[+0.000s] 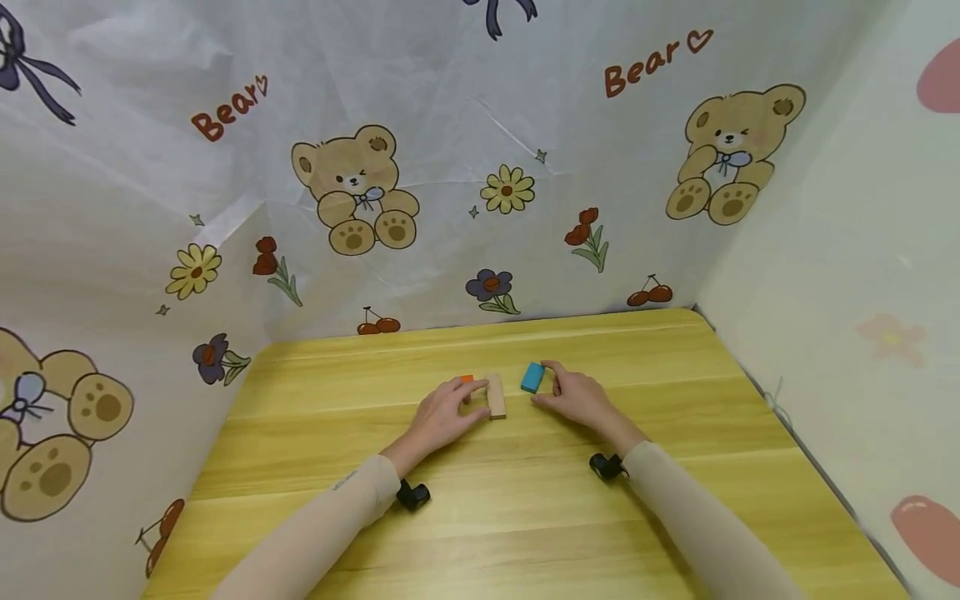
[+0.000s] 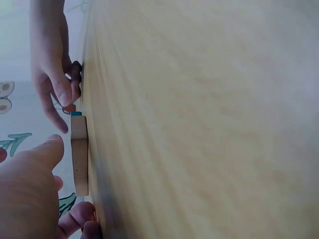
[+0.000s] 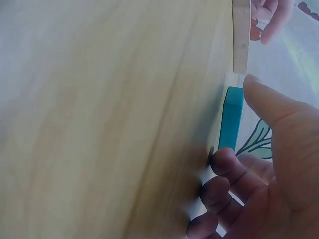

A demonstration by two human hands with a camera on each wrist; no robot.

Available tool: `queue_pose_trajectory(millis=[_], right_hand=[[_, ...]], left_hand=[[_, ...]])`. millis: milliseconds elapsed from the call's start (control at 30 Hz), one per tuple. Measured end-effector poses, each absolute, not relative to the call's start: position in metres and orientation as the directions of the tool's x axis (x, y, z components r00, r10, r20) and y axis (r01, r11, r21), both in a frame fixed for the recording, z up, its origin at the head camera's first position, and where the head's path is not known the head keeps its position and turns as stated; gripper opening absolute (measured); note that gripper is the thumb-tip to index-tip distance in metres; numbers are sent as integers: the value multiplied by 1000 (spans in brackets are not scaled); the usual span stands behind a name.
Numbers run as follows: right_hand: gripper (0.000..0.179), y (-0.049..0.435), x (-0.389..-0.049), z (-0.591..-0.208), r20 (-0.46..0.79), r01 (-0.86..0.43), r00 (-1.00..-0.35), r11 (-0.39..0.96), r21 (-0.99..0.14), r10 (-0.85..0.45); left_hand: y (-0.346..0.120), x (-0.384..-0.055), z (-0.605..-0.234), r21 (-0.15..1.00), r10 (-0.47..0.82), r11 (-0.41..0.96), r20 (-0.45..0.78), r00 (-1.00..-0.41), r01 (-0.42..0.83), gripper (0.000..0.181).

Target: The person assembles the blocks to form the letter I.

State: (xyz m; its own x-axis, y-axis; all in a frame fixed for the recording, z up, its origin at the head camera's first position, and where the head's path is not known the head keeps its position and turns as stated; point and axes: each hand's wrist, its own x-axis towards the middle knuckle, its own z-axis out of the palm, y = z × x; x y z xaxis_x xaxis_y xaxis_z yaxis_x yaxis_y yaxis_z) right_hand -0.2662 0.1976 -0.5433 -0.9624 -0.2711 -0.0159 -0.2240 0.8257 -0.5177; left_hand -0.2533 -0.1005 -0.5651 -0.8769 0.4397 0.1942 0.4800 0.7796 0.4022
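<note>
A plain wooden block (image 1: 496,397) lies flat on the table, its long side pointing away from me. My left hand (image 1: 444,414) is at its left, thumb and fingers spread apart around it; the left wrist view shows gaps between the wooden block (image 2: 79,159) and both thumb and fingers. Partly hidden behind the left fingers is an orange block (image 1: 467,378). To the right lies a blue block (image 1: 532,377), slightly turned. My right hand (image 1: 577,395) is beside it, thumb apart from the near end; in the right wrist view a fingertip meets or nearly meets the blue block's (image 3: 231,122) far end.
The wood-grain table (image 1: 480,500) ends at a back wall (image 1: 450,108) covered with a bear-and-flower print. Another printed sheet (image 1: 840,250) stands along the right edge. Small black cameras (image 1: 413,496) sit at both wrists, under the long sleeves (image 1: 322,517).
</note>
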Motion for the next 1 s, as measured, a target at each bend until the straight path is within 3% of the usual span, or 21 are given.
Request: queue_pose_trajectory(millis=[467,1000], right_hand=[[79,193,-275,-541,-60,-178,-970,860,-478,-234],[72,190,-277,-545,-61,-178,-972,880,-440,-227]], left_hand=[[-96,-253,-564,372,422,796,223,-879,477,52],[-97,-251,-563,367,430,811,153,-890,455,58]])
